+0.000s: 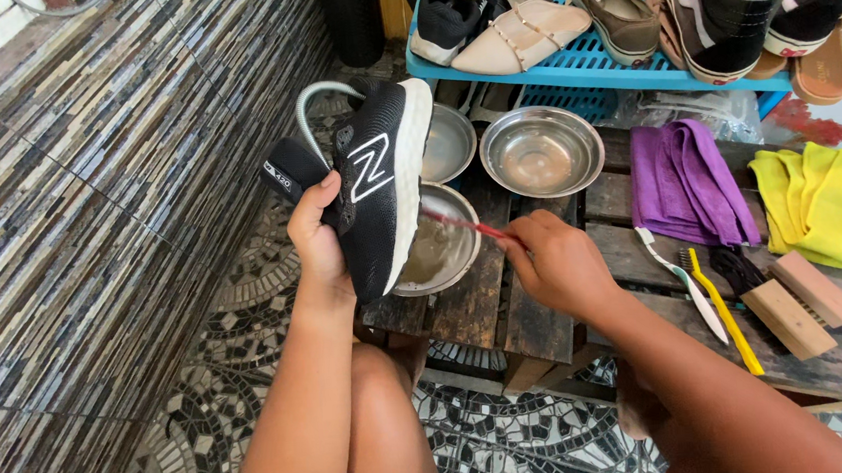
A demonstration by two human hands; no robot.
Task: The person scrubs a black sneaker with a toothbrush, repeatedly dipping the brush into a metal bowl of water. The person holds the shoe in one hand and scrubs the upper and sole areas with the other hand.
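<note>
My left hand [317, 237] grips a black sneaker with a white sole [382, 184], held on its side above the left end of a dark wooden pallet table [532, 313]. My right hand [558, 261] holds a thin red-handled brush [465, 225] whose tip reaches into a steel bowl of cloudy water [439, 250] right beside the sneaker's sole. The brush's bristle end is hidden behind the sole and the bowl's rim.
Two more steel bowls [541, 150] [449, 142] sit behind. A purple cloth [685, 184], a yellow cloth [818, 197], toothbrushes [722, 303] and wooden brushes [795, 302] lie at right. A blue shoe rack [577, 59] stands beyond; a tiled wall [87, 193] runs along the left.
</note>
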